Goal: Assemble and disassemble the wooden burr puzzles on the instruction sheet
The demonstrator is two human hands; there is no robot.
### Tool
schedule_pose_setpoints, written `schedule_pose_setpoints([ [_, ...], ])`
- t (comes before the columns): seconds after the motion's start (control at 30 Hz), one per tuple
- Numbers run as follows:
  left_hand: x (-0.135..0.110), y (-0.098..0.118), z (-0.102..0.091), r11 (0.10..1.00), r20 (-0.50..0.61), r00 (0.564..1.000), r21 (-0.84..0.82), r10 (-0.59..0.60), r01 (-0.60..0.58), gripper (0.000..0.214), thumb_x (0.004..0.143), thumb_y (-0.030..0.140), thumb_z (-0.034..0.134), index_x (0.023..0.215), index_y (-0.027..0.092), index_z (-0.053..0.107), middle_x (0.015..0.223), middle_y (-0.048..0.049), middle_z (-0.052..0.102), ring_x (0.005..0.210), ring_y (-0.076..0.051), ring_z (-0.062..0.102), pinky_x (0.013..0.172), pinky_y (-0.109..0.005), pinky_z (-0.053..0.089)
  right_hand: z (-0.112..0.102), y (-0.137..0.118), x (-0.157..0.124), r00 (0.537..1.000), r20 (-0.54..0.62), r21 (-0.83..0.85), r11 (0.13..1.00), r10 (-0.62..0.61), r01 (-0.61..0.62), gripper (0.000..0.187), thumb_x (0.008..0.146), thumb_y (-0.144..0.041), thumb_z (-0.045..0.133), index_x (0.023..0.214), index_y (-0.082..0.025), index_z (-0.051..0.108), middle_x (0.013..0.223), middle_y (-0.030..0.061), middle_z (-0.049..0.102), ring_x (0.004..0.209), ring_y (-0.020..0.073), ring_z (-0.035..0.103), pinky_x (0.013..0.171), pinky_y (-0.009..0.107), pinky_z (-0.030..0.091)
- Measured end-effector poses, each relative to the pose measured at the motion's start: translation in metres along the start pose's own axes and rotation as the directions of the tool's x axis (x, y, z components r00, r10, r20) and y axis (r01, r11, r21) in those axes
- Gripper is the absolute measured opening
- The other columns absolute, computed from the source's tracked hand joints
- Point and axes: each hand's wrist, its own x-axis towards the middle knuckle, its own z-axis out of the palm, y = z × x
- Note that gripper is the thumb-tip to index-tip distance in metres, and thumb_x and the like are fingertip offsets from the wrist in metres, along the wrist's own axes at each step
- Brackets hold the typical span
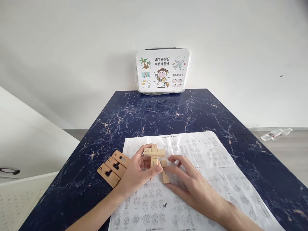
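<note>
My left hand (136,173) grips an interlocked wooden burr puzzle assembly (154,152), two or more bars crossing one another, the upper one marked with a number. It is held above the printed sheet, my thumb pressing on its front. To its right, my right hand (190,179) curls around a loose notched wooden puzzle piece (166,177) on the sheet. Thumb and a finger touch its two ends, while the index finger stretches past it. Left of my left hand lie several flat numbered wooden pieces with cut-outs (113,168), side by side and partly covered by that hand.
A creased instruction sheet (154,221) with small diagrams spreads under both hands on the dark blue marbled table (115,122). A white case with cartoon prints (163,70) stands against the wall at the far edge. Clear plastic (276,134) lies on the floor at right.
</note>
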Motion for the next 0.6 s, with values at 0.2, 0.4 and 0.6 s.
schedule_pose_setpoints([
  [0.2, 0.0003, -0.0020, -0.0008, 1.000, 0.006, 1.000, -0.023, 0.016, -0.016, 0.062, 0.093, 0.047, 0.082, 0.142, 0.026, 0.050, 0.089, 0.0016, 0.067, 0.064, -0.011, 0.053, 0.062, -0.025, 0.048, -0.0003, 0.0036, 0.0013, 0.998, 0.032, 0.056, 0.997, -0.057, 0.055, 0.036, 0.103, -0.024, 0.067, 0.137, -0.032, 0.060, 0.158, 0.0100, 0.052, 0.146, 0.0363, 0.054, 0.112, 0.059, 0.057],
  [0.4, 0.0009, -0.0080, -0.0032, 0.999, 0.007, 1.000, -0.048, 0.013, -0.012, 0.066, 0.094, 0.041, 0.084, 0.146, 0.028, 0.046, 0.092, 0.0016, 0.069, 0.068, -0.012, 0.055, 0.063, -0.024, 0.049, -0.0031, 0.0009, 0.0014, 0.985, 0.047, 0.403, 0.899, 0.168, -0.173, 0.055, 0.092, -0.027, 0.082, 0.138, -0.035, 0.054, 0.149, 0.0087, 0.061, 0.131, 0.0330, 0.066, 0.110, 0.055, 0.058],
  [0.6, 0.0000, -0.0057, 0.0004, 0.998, 0.010, 1.000, -0.065, 0.024, -0.023, 0.076, 0.090, 0.039, 0.088, 0.149, 0.029, 0.041, 0.094, 0.0008, 0.071, 0.076, -0.015, 0.061, 0.068, -0.027, 0.051, -0.0101, 0.0037, 0.0043, 0.943, 0.184, 0.865, 0.411, 0.279, -0.290, 0.064, 0.090, -0.038, 0.087, 0.140, -0.032, 0.048, 0.124, 0.0095, 0.075, 0.115, 0.0290, 0.075, 0.091, 0.044, 0.063],
])
